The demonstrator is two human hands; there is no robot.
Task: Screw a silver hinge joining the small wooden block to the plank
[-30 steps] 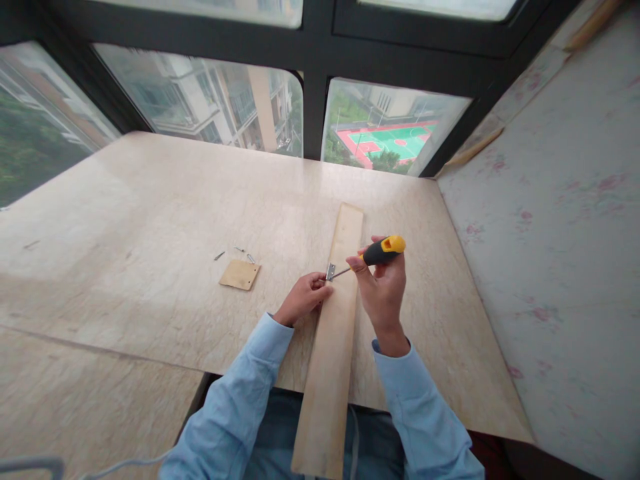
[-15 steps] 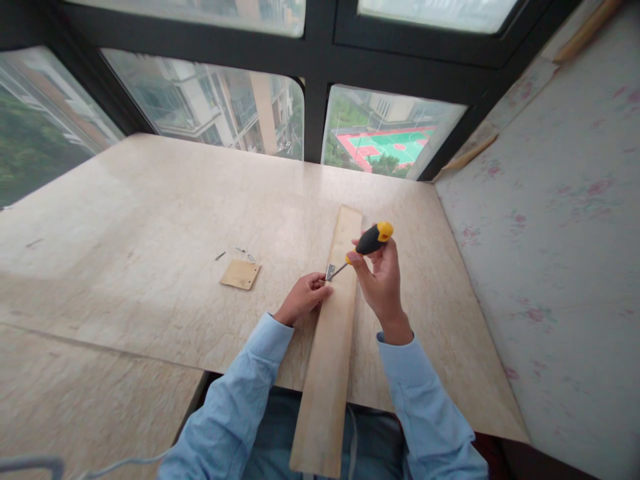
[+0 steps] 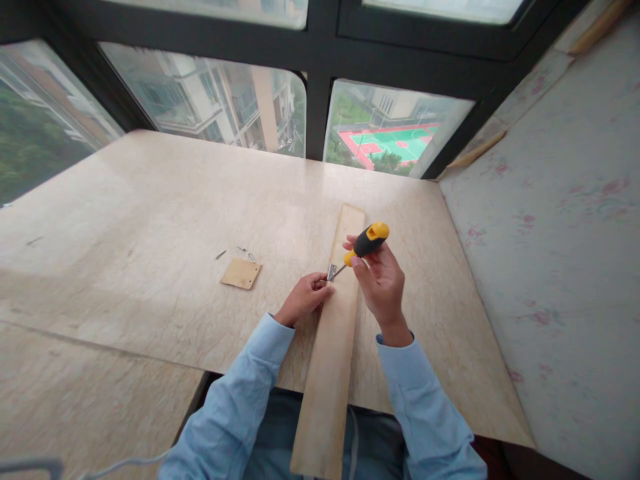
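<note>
Fingers (image 3: pixel 349 243) of the right hand (image 3: pixel 384 287) are wrapped closed around a black-and-yellow screwdriver (image 3: pixel 371 239), high enough on the handle, I'd guess, to let it turn while staying aimed. Its shaft slants down and leftward to a small metal hinge (image 3: pixel 332 271); whether the tip sits in a screw head is too small to make out. The left hand (image 3: pixel 305 299) has its thumb and fingertips drawn nearly together at the board's left edge, just below the hinge, probably to keep the metal from slipping under the driver. Whether they pinch the hinge itself or only the wood, I can't make out.

Beneath them the long wooden board (image 3: pixel 325 380) lies lengthwise, its far part on the marble-patterned tabletop (image 3: pixel 165 200), its near end jutting over the edge above the lap. That overhang seems to bring the hinge between both hands.

Off to the left, well apart from the board, lies a small wooden plate (image 3: pixel 241 274) with holes along one side. Slender loose pieces (image 3: pixel 251 257) lie just beyond it, presumably parked there to be within reach yet out of the way.
</note>
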